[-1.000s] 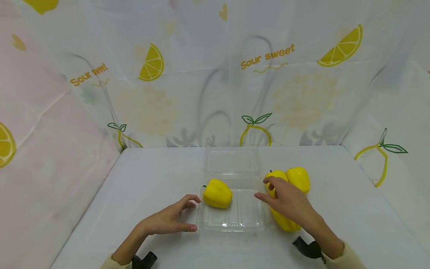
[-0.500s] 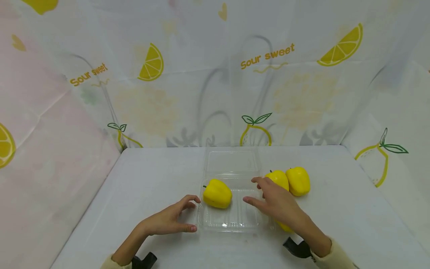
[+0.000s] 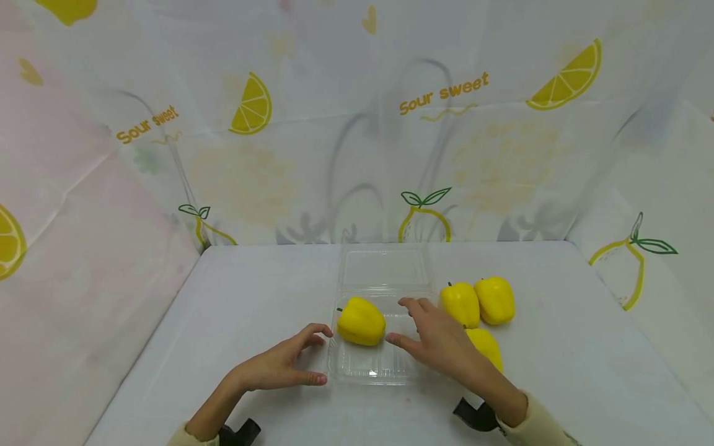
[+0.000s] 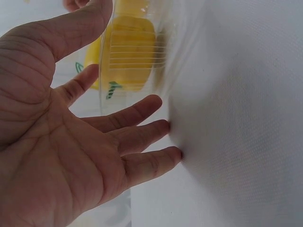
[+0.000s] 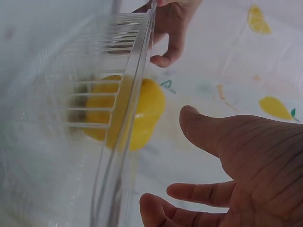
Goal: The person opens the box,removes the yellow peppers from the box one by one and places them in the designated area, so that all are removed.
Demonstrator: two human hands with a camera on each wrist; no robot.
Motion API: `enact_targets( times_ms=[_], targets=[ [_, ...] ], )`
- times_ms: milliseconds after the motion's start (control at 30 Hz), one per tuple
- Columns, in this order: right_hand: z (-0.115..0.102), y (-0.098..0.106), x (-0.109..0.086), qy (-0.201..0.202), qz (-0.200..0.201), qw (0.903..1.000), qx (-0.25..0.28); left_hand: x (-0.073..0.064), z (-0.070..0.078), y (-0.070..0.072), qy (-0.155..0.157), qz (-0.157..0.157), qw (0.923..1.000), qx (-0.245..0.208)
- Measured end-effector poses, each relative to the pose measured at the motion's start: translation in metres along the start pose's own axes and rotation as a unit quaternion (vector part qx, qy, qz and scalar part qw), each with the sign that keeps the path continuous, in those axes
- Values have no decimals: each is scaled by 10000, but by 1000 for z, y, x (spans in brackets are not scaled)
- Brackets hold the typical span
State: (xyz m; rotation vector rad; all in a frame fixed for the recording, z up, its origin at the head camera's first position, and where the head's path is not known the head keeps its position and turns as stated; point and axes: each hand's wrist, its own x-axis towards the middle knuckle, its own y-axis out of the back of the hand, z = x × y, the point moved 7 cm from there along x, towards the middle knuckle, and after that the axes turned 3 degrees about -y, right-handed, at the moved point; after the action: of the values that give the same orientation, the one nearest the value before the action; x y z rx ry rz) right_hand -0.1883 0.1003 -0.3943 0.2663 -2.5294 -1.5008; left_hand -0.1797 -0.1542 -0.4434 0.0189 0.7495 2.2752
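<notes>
A clear plastic clamshell box (image 3: 362, 383) lies on the table with its lid (image 3: 385, 267) folded back. One yellow bell pepper (image 3: 361, 321) sits in the left part of the box and shows through its ribbed wall in both wrist views. My left hand (image 3: 281, 362) is at the box's left side, thumb and fingers spread. In the left wrist view, its thumb (image 4: 78, 30) lies by the rim; whether it touches is hard to tell. Over the right part of the box, my right hand (image 3: 443, 344) reaches with parted fingers and thumb, holding nothing.
Right of the box, two yellow bell peppers stand behind, a nearer one (image 3: 460, 303) and another (image 3: 494, 300) touching or almost touching. A third pepper (image 3: 484, 348) is partly hidden by my right forearm. A printed cloth (image 3: 312, 173) hangs behind the white table (image 3: 268, 272).
My right hand has moved left from above the loose peppers to over the box, uncovering them more. The left hand and the pepper in the box have stayed put.
</notes>
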Motion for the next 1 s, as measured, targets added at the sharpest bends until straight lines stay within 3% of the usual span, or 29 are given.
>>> enact_targets(
  times_ms=[367,767,1000],
  targets=[
    [-11,-7,3,151,175,9997,51,0,1,1,-40,2,10000,15],
    [-23,-23,7,167,-66,9991,380,0,0,-1,-72,22,10000,25],
    [-31,-30,10,288,-192,9989,316,0,0,-1,-46,25,10000,3]
  ],
)
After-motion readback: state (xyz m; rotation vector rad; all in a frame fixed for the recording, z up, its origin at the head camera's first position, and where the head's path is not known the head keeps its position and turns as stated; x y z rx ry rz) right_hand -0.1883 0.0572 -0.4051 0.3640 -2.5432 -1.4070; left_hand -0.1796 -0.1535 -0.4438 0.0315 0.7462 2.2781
